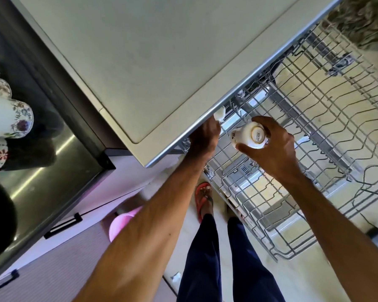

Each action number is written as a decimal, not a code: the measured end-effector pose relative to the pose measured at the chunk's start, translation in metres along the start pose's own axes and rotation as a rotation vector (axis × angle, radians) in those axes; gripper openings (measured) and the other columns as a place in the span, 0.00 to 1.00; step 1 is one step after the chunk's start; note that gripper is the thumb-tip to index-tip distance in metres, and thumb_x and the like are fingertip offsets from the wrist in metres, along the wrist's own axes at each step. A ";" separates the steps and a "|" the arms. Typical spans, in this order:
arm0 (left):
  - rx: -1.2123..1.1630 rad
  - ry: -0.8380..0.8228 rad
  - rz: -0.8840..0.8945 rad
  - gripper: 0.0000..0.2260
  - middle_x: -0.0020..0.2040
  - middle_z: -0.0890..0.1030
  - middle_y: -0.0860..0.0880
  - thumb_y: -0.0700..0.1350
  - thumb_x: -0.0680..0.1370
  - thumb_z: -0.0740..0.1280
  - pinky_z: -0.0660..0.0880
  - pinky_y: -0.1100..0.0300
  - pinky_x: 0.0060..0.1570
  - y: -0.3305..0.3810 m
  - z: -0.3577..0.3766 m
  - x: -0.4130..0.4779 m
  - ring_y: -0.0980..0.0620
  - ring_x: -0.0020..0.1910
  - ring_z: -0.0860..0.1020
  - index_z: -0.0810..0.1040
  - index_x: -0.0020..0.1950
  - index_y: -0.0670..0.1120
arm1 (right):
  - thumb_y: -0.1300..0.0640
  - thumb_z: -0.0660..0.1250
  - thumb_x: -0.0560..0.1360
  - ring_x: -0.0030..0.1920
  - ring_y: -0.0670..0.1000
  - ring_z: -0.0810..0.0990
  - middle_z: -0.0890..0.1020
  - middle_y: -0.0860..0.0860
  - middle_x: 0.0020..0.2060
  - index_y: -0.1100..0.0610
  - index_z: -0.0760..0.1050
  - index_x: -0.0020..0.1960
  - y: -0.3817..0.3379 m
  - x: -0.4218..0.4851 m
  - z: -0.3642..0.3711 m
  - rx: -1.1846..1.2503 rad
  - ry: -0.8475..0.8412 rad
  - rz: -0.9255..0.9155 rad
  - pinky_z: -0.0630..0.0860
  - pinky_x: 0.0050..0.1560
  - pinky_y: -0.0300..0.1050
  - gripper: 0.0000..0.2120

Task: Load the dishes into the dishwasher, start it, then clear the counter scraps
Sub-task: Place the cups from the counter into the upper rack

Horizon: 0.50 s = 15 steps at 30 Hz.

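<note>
Loading a white cup (251,136) over the pulled-out wire rack (327,118).
At far left, floral cups (11,118) stand on the dark counter (42,171). The left hand (203,136) reaches under the dishwasher's pale top edge (183,136), its fingertips beside a small white piece (219,115); whether it holds that I cannot tell. Just right, the right hand (273,149) grips the upturned cup, base toward the camera, above the rack's front corner.

The wire rack (314,118) juts out from under the pale worktop (140,62). Left of the worktop, a dark shiny counter (42,171) bears flowered cups (11,118) along its far edge.
</note>
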<state>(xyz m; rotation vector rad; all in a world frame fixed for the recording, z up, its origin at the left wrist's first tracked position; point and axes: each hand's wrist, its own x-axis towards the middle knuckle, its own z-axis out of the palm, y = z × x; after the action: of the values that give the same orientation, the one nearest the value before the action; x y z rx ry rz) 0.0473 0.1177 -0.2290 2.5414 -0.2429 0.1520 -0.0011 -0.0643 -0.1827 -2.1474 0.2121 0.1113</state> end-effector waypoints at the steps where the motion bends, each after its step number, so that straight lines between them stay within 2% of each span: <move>1: 0.041 0.031 0.008 0.23 0.32 0.80 0.54 0.49 0.63 0.83 0.72 0.63 0.40 -0.005 -0.001 -0.003 0.60 0.29 0.77 0.74 0.50 0.51 | 0.48 0.84 0.61 0.50 0.48 0.82 0.82 0.46 0.52 0.53 0.75 0.63 0.000 0.000 0.001 -0.001 -0.002 0.000 0.83 0.50 0.51 0.34; 3: 0.024 -0.007 0.084 0.24 0.32 0.79 0.49 0.37 0.60 0.84 0.71 0.60 0.36 -0.011 -0.004 -0.001 0.54 0.27 0.76 0.74 0.48 0.44 | 0.48 0.84 0.61 0.49 0.48 0.83 0.82 0.46 0.51 0.53 0.75 0.63 0.000 0.000 0.002 -0.004 -0.008 0.004 0.83 0.50 0.49 0.34; 5: 0.103 -0.029 0.102 0.24 0.32 0.79 0.44 0.32 0.55 0.84 0.70 0.58 0.35 -0.014 -0.002 0.000 0.49 0.26 0.76 0.78 0.47 0.38 | 0.48 0.84 0.61 0.49 0.48 0.82 0.82 0.46 0.51 0.54 0.76 0.63 -0.001 0.000 0.005 -0.007 -0.017 0.012 0.83 0.50 0.48 0.34; 7: 0.142 -0.052 0.069 0.26 0.33 0.80 0.43 0.33 0.52 0.85 0.70 0.58 0.37 -0.011 0.001 0.002 0.49 0.26 0.77 0.80 0.46 0.36 | 0.48 0.84 0.61 0.51 0.49 0.82 0.82 0.46 0.53 0.54 0.76 0.64 -0.002 0.000 0.008 -0.007 -0.027 0.026 0.83 0.52 0.50 0.35; 10: 0.181 -0.033 0.058 0.32 0.36 0.82 0.43 0.34 0.49 0.86 0.71 0.61 0.34 -0.008 0.010 0.006 0.48 0.30 0.79 0.81 0.51 0.35 | 0.48 0.84 0.61 0.53 0.50 0.83 0.83 0.47 0.55 0.52 0.75 0.65 -0.002 0.001 0.010 -0.015 -0.053 0.039 0.82 0.54 0.53 0.35; 15: 0.167 -0.112 0.024 0.30 0.34 0.83 0.46 0.37 0.47 0.87 0.72 0.66 0.28 0.001 0.012 0.008 0.52 0.29 0.80 0.85 0.47 0.38 | 0.49 0.84 0.61 0.52 0.48 0.82 0.83 0.47 0.54 0.54 0.76 0.64 -0.002 0.006 0.009 -0.048 -0.053 0.041 0.83 0.53 0.50 0.35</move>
<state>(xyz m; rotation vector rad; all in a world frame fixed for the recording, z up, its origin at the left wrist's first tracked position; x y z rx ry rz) 0.0560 0.1091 -0.2368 2.7179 -0.3164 0.0400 0.0056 -0.0564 -0.1875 -2.1854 0.2246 0.1983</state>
